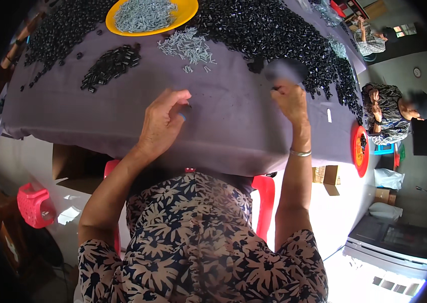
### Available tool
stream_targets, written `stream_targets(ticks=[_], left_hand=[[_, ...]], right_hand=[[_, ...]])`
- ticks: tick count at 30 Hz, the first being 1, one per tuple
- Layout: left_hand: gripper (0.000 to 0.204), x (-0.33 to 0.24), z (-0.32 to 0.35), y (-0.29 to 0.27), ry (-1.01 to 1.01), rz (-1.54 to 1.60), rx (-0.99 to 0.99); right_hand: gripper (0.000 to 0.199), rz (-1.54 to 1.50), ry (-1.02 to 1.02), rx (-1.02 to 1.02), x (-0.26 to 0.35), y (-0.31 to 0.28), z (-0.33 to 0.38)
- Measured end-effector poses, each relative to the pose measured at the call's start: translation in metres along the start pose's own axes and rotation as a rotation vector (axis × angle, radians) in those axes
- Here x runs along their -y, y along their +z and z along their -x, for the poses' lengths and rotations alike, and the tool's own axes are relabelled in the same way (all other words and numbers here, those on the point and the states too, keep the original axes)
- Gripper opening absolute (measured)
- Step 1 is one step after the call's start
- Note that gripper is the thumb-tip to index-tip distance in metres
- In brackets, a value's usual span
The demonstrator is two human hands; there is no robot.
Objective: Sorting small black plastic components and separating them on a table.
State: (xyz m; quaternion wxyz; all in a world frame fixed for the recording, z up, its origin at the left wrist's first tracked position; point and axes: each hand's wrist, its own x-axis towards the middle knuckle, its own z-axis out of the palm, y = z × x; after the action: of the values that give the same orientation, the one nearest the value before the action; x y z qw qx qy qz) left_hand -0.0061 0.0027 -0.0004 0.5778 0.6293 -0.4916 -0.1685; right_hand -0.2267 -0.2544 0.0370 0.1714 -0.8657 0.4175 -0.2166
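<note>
My left hand [160, 123] hovers over the near part of the table, fingers curled toward the thumb, with a small dark piece at the fingertips. A bit of blue shows on that thumb. Farther right, my right hand [292, 103] is closed, its fingertips around something small and dark, too small to name. Just beyond it is a blurred dark rounded shape [286, 70]. Loose silver screws [186, 46] lie ahead of my left hand. A small pile of black cylindrical pieces [111, 67] sits to their left.
A grey-purple cloth [213, 136] covers the table. Large heaps of small black parts [259, 28] spread along the far side. A yellow plate [193, 11] holds silver screws. An orange-red plate [359, 161] sits at the right edge. Other people [392, 113] work at the right.
</note>
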Motion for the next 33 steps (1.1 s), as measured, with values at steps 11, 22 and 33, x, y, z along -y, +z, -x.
stream_targets(ticks=[11,22,33], left_hand=[[0.048,-0.007,-0.001,0.003,0.0,-0.118,0.054],[0.046,-0.007,-0.001,0.0,0.001,-0.111,0.082],[0.038,-0.006,0.001,0.004,0.041,-0.116,0.038]], right_hand=[[0.024,-0.016,-0.345,-0.207,0.022,0.05,-0.051],[0.016,0.014,-0.409,-0.224,0.001,0.023,-0.009],[0.01,-0.258,-0.119,-0.46,-0.019,0.022,-0.006]])
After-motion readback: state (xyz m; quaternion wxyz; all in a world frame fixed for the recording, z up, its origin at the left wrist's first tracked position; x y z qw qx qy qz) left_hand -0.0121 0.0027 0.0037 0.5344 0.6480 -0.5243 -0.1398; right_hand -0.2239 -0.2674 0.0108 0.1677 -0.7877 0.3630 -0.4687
